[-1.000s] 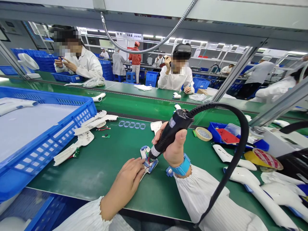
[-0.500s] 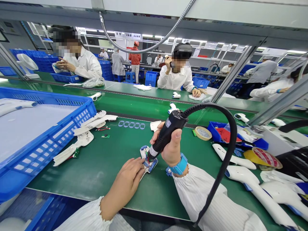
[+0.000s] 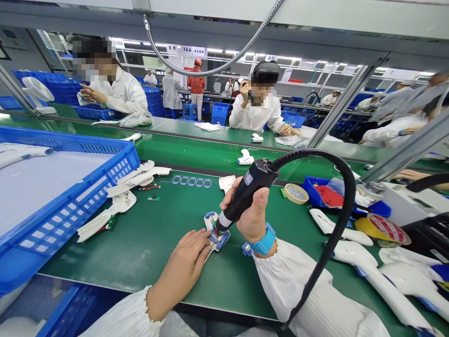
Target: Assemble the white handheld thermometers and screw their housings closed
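In the head view, the right hand (image 3: 253, 219) has its fingers wrapped around a black corded driver (image 3: 248, 191), tip down at the open white-and-blue housing (image 3: 222, 241) lying on the green tabletop (image 3: 140, 260). The left hand (image 3: 190, 255) touches the housing, fingers close together; whether they pinch it, I cannot tell.
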The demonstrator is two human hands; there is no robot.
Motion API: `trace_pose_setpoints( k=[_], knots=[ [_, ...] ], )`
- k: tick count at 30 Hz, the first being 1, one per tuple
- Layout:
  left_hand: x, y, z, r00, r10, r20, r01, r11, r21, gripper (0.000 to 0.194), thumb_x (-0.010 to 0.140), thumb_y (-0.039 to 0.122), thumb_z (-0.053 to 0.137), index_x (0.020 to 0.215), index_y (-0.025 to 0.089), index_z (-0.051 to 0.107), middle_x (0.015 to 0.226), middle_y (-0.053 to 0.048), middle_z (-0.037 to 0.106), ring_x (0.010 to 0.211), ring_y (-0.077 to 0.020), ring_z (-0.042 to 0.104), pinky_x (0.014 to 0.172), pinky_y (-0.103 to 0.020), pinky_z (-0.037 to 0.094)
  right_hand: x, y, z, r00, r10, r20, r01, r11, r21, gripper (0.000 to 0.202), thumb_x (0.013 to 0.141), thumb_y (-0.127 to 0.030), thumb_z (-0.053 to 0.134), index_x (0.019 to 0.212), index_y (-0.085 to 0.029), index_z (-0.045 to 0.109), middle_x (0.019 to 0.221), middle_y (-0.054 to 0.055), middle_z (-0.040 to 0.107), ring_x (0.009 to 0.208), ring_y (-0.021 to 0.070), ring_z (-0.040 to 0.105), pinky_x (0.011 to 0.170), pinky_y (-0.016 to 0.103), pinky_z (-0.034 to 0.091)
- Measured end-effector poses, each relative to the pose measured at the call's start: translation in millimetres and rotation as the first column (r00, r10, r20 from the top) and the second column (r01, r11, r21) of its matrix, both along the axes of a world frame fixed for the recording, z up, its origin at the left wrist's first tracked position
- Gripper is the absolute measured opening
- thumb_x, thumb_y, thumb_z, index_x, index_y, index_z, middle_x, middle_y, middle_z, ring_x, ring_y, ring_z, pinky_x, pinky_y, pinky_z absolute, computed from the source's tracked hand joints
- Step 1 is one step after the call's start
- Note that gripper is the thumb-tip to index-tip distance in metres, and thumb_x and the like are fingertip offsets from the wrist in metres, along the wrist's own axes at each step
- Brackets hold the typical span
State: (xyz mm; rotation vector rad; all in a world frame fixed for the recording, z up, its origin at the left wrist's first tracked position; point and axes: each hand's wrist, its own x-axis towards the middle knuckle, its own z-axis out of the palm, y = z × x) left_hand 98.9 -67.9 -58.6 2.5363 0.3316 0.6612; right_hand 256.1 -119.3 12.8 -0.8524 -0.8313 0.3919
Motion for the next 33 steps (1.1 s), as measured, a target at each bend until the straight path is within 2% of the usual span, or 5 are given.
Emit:
trace_pose_setpoints(
  k=[6,17,33],
  knots=[
    [0.5,-0.2,-0.2,1.0,0.007,0.011,-0.007,1.0,0.013,0.019,0.09,0.018,0.043,0.099,0.022,0.059,0.113,-0.006,0.065,0.109,-0.0216,0.057,0.098,-0.045,0.043,0.1,0.6,-1.7,1.0,0.006,-0.026,-0.006,1.0,-0.007,0.056,0.075,-0.075,0.038,0.088,-0.023,0.053,0.052,-0.003,0.055,0.043,0.014,0.052,0.043,0.027,0.041],
    [0.3,-0.2,-0.7,1.0,0.0,0.01,0.0,1.0,0.013,0.019,0.09,0.017,0.043,0.1,0.022,0.058,0.113,-0.006,0.064,0.11,-0.0215,0.057,0.098,-0.045,0.043,1.3,1.9,-6.8,1.0,0.003,-0.015,-0.004,0.999,-0.052,0.059,0.072,-0.077,0.036,0.084,-0.021,0.052,0.053,-0.003,0.054,0.043,0.0142,0.051,0.044,0.029,0.041],
    [0.1,0.3,-1.3,1.0,0.003,0.028,-0.003,1.0,0.011,0.019,0.09,0.019,0.043,0.1,0.022,0.059,0.113,-0.006,0.064,0.109,-0.0218,0.057,0.097,-0.044,0.044,1.9,-1.3,-0.7,1.0,-0.022,-0.004,0.022,0.999,-0.029,0.061,0.072,-0.078,0.035,0.08,-0.021,0.054,0.051,-0.003,0.053,0.042,0.0143,0.052,0.043,0.028,0.042]
  ],
)
